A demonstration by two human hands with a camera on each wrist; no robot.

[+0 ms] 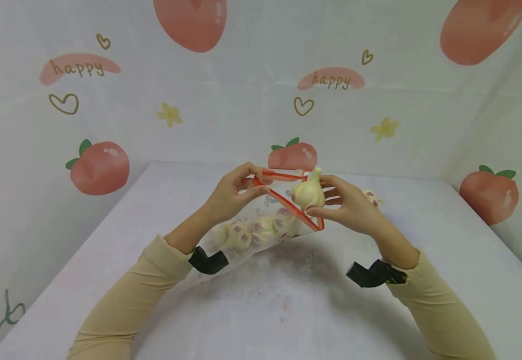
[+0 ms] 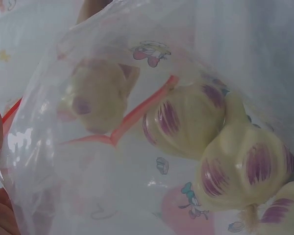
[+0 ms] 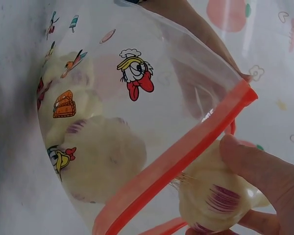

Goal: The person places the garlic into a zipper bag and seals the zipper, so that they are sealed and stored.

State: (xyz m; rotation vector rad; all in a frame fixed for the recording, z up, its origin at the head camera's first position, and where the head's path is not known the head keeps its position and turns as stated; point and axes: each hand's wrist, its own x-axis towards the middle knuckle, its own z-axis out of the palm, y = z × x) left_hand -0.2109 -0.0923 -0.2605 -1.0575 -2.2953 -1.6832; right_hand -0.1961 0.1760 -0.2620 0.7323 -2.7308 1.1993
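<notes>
My left hand (image 1: 231, 195) pinches the red-edged mouth of a clear zip bag (image 3: 186, 161) and holds it spread apart. Several garlic bulbs (image 1: 239, 234) with purple streaks lie inside the bag, also plain through the film in the left wrist view as garlic bulbs (image 2: 245, 164). Between thumb and fingers, my right hand (image 1: 348, 205) grips another garlic bulb (image 1: 309, 192) right at the bag's opening, its stem pointing up. In the right wrist view this gripped bulb (image 3: 213, 193) has its root end toward the red strip.
Behind my right hand, another garlic bulb (image 1: 371, 198) lies on the white table (image 1: 283, 305), partly hidden. A white cloth backdrop (image 1: 234, 100) with fruit prints stands at the table's far edge. Black wrist cameras sit on both forearms.
</notes>
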